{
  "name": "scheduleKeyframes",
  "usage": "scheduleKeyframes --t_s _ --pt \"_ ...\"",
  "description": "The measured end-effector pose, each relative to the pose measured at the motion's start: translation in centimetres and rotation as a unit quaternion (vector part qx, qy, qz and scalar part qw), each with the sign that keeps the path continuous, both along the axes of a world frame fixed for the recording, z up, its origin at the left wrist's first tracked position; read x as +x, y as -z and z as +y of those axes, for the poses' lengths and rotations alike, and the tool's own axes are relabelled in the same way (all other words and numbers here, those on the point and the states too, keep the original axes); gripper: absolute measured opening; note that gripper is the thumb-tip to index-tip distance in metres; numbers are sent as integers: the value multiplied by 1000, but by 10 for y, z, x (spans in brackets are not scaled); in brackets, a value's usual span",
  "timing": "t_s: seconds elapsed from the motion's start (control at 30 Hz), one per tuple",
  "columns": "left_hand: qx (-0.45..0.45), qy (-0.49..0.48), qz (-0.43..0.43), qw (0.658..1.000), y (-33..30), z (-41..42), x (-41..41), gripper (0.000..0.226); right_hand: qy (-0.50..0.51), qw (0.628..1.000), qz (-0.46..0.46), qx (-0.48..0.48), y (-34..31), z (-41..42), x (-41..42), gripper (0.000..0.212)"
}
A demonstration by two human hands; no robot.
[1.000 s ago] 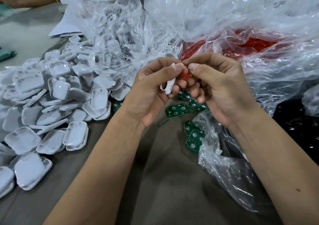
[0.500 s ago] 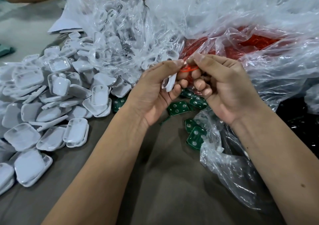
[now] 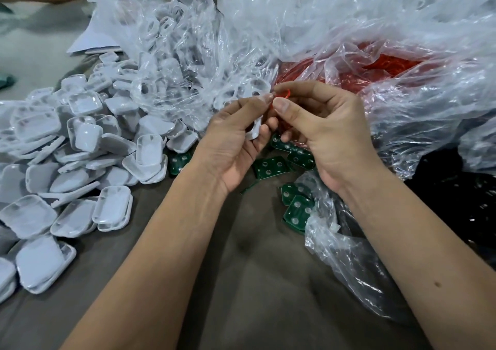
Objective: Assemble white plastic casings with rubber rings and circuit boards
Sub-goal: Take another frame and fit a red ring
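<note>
While both forearms reach over the grey counter [image 3: 255,282], the left hand [image 3: 230,140] grips a white casing [image 3: 255,130] in curled fingers, and the right hand [image 3: 322,132] pinches a red rubber ring [image 3: 281,94] against it. Green circuit boards [image 3: 271,167] lie just beneath; loose casings [image 3: 80,161] are heaped left; clear bags [image 3: 349,40] sit behind.

Soft, even light falls from overhead, moderately bright. White glare streaks run across the crinkled clear plastic bags [image 3: 335,27]. The forearms cast faint, diffuse shadows on the grey-brown table [image 3: 255,282]. Focus is fair at centre, though detail smears slightly. Wide-angle distortion bends and stretches things toward the frame's edges.
</note>
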State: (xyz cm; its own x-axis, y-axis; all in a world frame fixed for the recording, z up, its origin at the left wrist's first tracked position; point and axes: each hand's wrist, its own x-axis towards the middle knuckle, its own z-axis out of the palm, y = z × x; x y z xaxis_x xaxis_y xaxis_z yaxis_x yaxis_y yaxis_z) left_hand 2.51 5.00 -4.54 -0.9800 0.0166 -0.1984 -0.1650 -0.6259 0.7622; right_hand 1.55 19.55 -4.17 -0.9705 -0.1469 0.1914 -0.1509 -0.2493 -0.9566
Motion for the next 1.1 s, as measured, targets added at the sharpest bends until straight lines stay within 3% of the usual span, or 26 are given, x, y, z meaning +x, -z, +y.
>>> scheduleKeyframes --t_s 0.1,0.2,0.43,0.67,0.93,1.1 --pt "-32 -3 16 999 0 -1 0 23 -3 1000 6 1 -1 1 0 22" --pt "-86 -9 32 996 0 -1 0 9 6 1000 7 -13 -2 1 0 26" --pt "-138 -10 101 985 3 0 3 10 -25 990 -87 -111 -2 6 -6 21" --pt "-239 -103 260 930 -1 3 6 17 -65 979 -145 -129 -5 7 -5 19" --pt "-325 -116 296 891 -2 1 7 17 -76 978 -145 -133 -4 7 -6 22" --pt "-328 -125 291 890 -1 1 6 8 -73 982 -133 -111 -5 6 -6 26"
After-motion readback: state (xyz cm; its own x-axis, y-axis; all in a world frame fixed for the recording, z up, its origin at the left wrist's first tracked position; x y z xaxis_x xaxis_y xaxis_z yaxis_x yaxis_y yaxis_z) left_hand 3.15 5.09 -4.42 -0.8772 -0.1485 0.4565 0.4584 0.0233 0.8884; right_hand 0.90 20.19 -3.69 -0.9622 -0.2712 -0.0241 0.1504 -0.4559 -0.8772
